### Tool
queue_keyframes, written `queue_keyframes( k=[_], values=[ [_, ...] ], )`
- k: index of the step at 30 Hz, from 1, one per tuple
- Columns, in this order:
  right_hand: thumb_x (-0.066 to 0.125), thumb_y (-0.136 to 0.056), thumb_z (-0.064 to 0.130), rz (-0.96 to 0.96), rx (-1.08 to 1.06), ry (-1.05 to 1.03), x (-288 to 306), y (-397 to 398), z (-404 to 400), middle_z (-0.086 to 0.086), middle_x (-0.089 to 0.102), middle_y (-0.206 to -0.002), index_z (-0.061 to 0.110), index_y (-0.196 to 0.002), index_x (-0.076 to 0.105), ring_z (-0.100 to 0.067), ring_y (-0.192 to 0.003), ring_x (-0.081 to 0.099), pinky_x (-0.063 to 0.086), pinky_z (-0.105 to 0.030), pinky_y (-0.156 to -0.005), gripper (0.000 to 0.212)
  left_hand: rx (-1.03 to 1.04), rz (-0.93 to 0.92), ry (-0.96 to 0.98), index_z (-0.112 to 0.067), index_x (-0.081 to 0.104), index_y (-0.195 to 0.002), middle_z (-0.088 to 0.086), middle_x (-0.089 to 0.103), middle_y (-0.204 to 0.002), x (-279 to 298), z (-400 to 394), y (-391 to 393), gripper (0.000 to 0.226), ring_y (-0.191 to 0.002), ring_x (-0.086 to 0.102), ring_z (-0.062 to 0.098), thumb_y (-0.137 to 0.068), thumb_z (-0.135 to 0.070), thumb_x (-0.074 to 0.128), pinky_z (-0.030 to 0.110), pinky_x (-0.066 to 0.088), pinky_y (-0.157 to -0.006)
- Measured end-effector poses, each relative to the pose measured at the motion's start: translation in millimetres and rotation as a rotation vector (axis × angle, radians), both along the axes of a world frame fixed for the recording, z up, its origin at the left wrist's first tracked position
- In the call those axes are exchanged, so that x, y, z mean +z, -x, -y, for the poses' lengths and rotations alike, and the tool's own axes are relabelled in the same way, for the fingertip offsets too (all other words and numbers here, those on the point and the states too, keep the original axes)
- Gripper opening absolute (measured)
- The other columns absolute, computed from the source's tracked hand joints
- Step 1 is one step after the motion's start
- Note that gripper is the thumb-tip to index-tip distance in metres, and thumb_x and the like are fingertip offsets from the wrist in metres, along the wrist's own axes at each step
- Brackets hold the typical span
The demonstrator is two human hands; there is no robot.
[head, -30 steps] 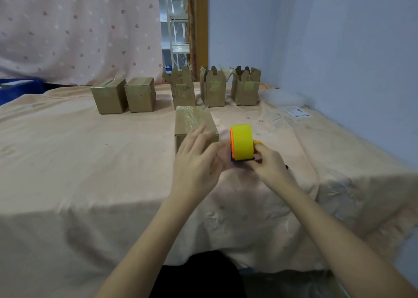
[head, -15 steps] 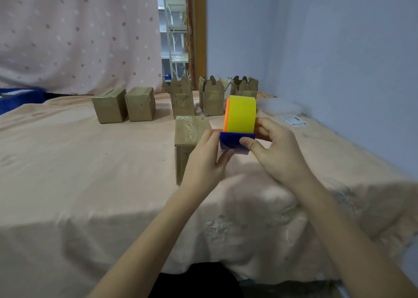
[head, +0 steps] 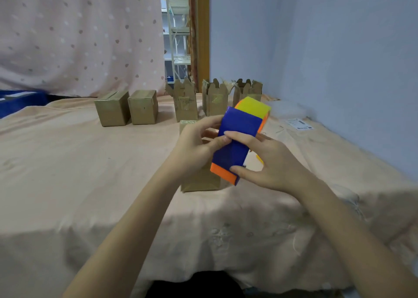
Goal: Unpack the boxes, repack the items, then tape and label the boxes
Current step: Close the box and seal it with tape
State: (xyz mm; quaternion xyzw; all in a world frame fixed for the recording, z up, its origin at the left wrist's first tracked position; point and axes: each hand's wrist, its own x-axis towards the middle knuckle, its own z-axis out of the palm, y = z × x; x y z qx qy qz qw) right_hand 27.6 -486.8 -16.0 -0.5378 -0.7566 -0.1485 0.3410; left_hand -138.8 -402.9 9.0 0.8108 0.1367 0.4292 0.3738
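At the centre of the frame, a blue, orange and yellow plastic tape dispenser point(head: 241, 139) is gripped by both hands above a closed brown cardboard box point(head: 200, 180), apparently readied for taping. The left hand point(head: 199, 146) is curled on its left edge, the right hand point(head: 269, 162) clamped with thumb and fingers around its body. Half a second earlier it was held upright; now its blue underside is turned up.

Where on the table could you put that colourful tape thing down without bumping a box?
The widest bare stretch of peach tablecloth lies left of the near brown cardboard box, in front of the two closed cardboard boxes. Another runs right of both hands, below the white label sheet. The back row by the three open-flapped boxes is crowded.
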Motion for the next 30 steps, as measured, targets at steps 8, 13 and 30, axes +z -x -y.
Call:
queue_keyframes(
  k=[8, 13, 30],
  values=[
    [0.062, -0.078, 0.039, -0.106, 0.132, -0.068, -15, 6, -14, 0.002, 0.055, -0.119, 0.038, -0.135, 0.03, -0.014, -0.091, 0.055, 0.056, -0.039, -0.065, 0.065, -0.142, -0.145, 0.14, -0.037, 0.049, -0.125, -0.002, 0.048, -0.115, 10, 0, 6, 0.042, -0.109, 0.056, 0.012, -0.095, -0.009, 0.055, 0.025, 0.048, -0.088],
    [0.063, -0.07, 0.037, -0.494, 0.121, -0.27, -15, 14, -15, 0.022, 0.038, -0.11, 0.027, -0.11, 0.035, 0.015, -0.102, 0.044, 0.047, -0.01, -0.071, 0.05, 0.122, 0.05, 0.118, -0.03, 0.059, -0.114, 0.0, 0.059, -0.114, 0, -1, 21, 0.034, -0.102, 0.061, 0.009, -0.096, -0.003, 0.05, 0.023, 0.051, -0.085],
    [0.056, -0.079, 0.017, -0.811, 0.109, -0.558, -7, 49, -27, 0.01, 0.031, -0.107, 0.003, -0.113, 0.026, 0.022, -0.094, 0.046, 0.042, 0.0, -0.067, 0.048, 0.062, 0.266, 1.001, -0.014, 0.058, -0.081, 0.003, 0.053, -0.062, -28, 28, 7, 0.032, -0.045, 0.049, 0.012, -0.1, -0.034, 0.043, 0.017, 0.033, -0.039]
  ],
)
